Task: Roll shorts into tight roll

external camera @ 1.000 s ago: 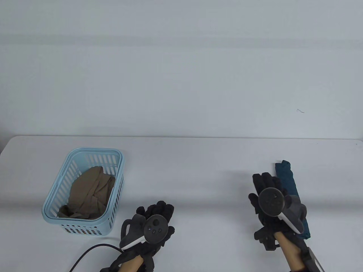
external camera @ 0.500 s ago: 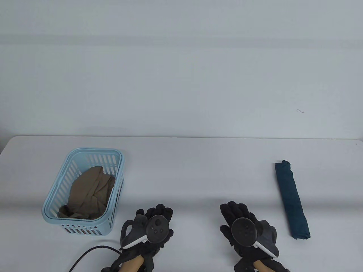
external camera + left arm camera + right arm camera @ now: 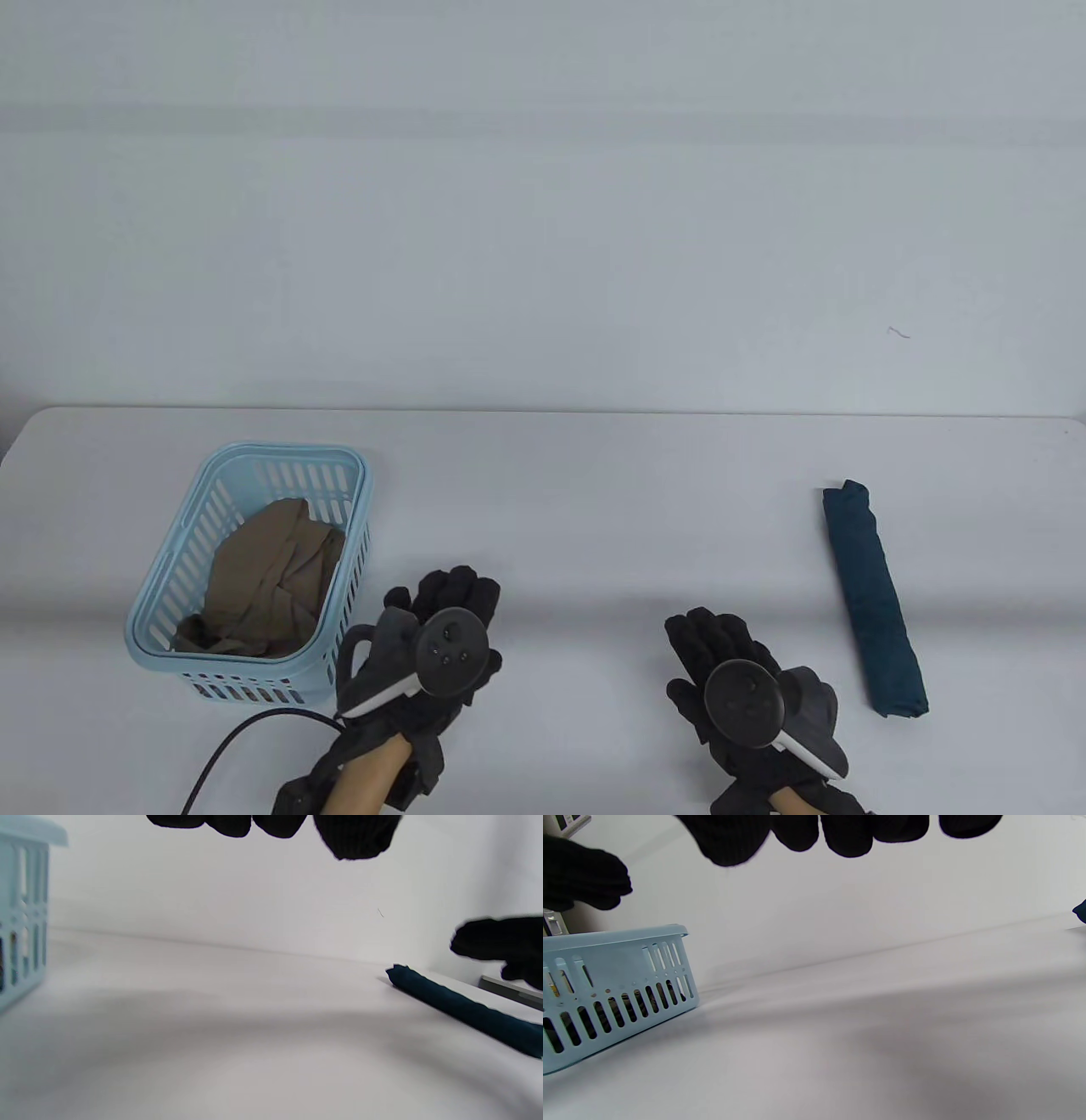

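The white table (image 3: 577, 509) held a blue basket (image 3: 161, 624) with brown cloth (image 3: 267, 577) inside. The rolled dark blue shorts (image 3: 876, 601) lay far right, touched by nobody. The left hand (image 3: 433, 649) and right hand (image 3: 742, 692) had loose fingers and held nothing.

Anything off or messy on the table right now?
Nothing stands out. The teal roll lies tight and intact on the table, with neither hand on it. The tan garment is crumpled in the basket, not spilling out. Left hand and right hand hold nothing.
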Motion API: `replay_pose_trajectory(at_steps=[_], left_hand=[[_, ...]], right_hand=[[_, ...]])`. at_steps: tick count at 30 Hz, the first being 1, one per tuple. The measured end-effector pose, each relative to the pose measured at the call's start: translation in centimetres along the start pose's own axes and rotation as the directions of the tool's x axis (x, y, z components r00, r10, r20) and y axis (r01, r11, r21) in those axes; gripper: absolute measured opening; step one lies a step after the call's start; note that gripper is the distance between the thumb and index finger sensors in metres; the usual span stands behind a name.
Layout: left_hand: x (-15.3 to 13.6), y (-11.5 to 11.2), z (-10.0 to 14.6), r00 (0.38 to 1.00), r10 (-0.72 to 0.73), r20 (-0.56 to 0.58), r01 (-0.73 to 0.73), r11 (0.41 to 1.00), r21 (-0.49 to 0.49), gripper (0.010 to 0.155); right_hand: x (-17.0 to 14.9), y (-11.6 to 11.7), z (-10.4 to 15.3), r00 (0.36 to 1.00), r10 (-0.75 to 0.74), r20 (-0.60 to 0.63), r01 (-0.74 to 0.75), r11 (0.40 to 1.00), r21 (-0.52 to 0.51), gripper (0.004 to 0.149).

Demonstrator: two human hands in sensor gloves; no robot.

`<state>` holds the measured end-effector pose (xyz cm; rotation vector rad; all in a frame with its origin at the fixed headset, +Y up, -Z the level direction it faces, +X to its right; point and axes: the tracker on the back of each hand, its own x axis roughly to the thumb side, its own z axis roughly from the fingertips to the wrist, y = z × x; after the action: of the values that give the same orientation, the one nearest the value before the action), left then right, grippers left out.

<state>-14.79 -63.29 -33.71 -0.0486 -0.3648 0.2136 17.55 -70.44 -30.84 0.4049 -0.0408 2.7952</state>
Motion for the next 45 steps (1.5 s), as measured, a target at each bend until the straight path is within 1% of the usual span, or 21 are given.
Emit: replay_pose_trajectory(at_steps=[1, 3, 4, 6, 8, 10, 12, 13, 15, 18, 21, 24, 28, 32, 35, 36, 38, 39, 42, 43, 45], left_hand=[[-0.6, 1.0, -0.1, 1.0, 0.008, -0.014, -0.008, 1.0, 0.016, 0.073], [-3.0, 4.1, -0.6, 0.996, 0.046, -0.073, -0.041, 0.997, 0.067, 0.072], [-3.8, 4.9, -0.8, 0.994, 0.059, -0.094, -0.052, 0.996, 0.078, 0.072], [-6.0, 6.8, -1.6, 0.982, 0.072, -0.174, -0.053, 0.993, 0.109, 0.071], [-8.8, 8.1, -2.9, 0.961, 0.025, -0.274, 0.001, 0.996, 0.093, 0.071], [-11.3, 8.3, -4.2, 0.933, -0.027, -0.358, 0.044, 0.998, 0.038, 0.072], [-14.1, 7.4, -5.6, 0.9, -0.059, -0.432, 0.047, 0.998, -0.038, 0.072], [-15.0, 6.9, -6.1, 0.887, -0.059, -0.459, 0.034, 0.998, -0.061, 0.072], [-17.3, 5.2, -7.3, 0.858, -0.046, -0.512, -0.024, 0.991, -0.129, 0.073], [-19.4, 2.9, -8.4, 0.822, -0.069, -0.565, -0.046, 0.981, -0.187, 0.073], [-20.9, 1.2, -9.0, 0.793, -0.133, -0.595, -0.039, 0.963, -0.267, 0.074], [-21.5, -0.1, -9.4, 0.788, -0.195, -0.584, -0.003, 0.947, -0.321, 0.076], [-22.1, -2.1, -9.9, 0.774, -0.279, -0.569, 0.016, 0.906, -0.422, 0.08], [-22.6, -4.2, -10.1, 0.759, -0.332, -0.56, -0.036, 0.837, -0.546, 0.092], [-22.5, -5.5, -10.3, 0.744, -0.404, -0.532, -0.022, 0.781, -0.624, 0.099], [-22.5, -5.6, -10.3, 0.742, -0.403, -0.536, -0.039, 0.772, -0.634, 0.1], [-22.7, -5.5, -10.2, 0.733, -0.379, -0.564, -0.07, 0.783, -0.618, 0.103], [-22.9, -5.7, -10.2, 0.733, -0.365, -0.574, -0.095, 0.78, -0.619, 0.103], [-23.1, -6.0, -9.9, 0.705, -0.369, -0.605, -0.158, 0.751, -0.642, 0.101], [-23.1, -6.1, -9.8, 0.69, -0.377, -0.618, -0.175, 0.741, -0.648, 0.098], [-23.1, -6.0, -9.6, 0.667, -0.386, -0.637, -0.185, 0.743, -0.643, 0.086]], right_hand=[[0.1, 0.0, 0.0, 1.0, -0.001, 0.004, 0.001, 1.0, 0.003, 0.065], [0.3, 0.2, 0.0, 1.0, -0.006, 0.017, 0.006, 1.0, 0.019, 0.065], [0.3, 0.3, 0.0, 1.0, -0.008, 0.02, 0.007, 1.0, 0.026, 0.065], [0.4, 0.5, 0.0, 1.0, -0.006, 0.026, 0.004, 0.999, 0.046, 0.065], [0.4, 0.7, 0.0, 1.0, -0.003, 0.027, 0.001, 0.998, 0.057, 0.065], [0.3, 0.9, -0.1, 1.0, -0.003, 0.023, 0.001, 0.998, 0.066, 0.065], [0.2, 1.0, -0.1, 1.0, -0.007, 0.022, 0.006, 0.997, 0.075, 0.065], [0.2, 1.1, -0.1, 0.999, -0.013, 0.03, 0.01, 0.997, 0.079, 0.065], [0.4, 1.3, 0.0, 0.998, -0.029, 0.05, 0.025, 0.995, 0.092, 0.065], [0.8, 1.6, 0.1, 0.997, -0.02, 0.076, 0.012, 0.994, 0.108, 0.065], [1.0, 1.8, 0.1, 0.996, -0.031, 0.088, 0.02, 0.993, 0.12, 0.065], [1.1, 2.0, 0.1, 0.994, -0.045, 0.095, 0.031, 0.99, 0.135, 0.064], [1.2, 2.4, 0.1, 0.993, -0.061, 0.103, 0.042, 0.985, 0.17, 0.064], [1.4, 2.6, 0.1, 0.991, -0.07, 0.11, 0.049, 0.981, 0.187, 0.063], [1.5, 2.7, 0.2, 0.991, -0.067, 0.114, 0.045, 0.981, 0.191, 0.063], [1.5, 2.7, 0.2, 0.991, -0.069, 0.116, 0.045, 0.98, 0.192, 0.063], [1.5, 2.8, 0.2, 0.99, -0.071, 0.119, 0.046, 0.98, 0.195, 0.063], [1.5, 2.8, 0.2, 0.99, -0.071, 0.121, 0.046, 0.979, 0.197, 0.063], [1.5, 2.9, 0.3, 0.99, -0.073, 0.121, 0.047, 0.977, 0.206, 0.063], [1.5, 2.9, 0.3, 0.99, -0.074, 0.122, 0.048, 0.977, 0.21, 0.063], [1.5, 3.0, 0.3, 0.99, -0.074, 0.122, 0.046, 0.975, 0.218, 0.063]])
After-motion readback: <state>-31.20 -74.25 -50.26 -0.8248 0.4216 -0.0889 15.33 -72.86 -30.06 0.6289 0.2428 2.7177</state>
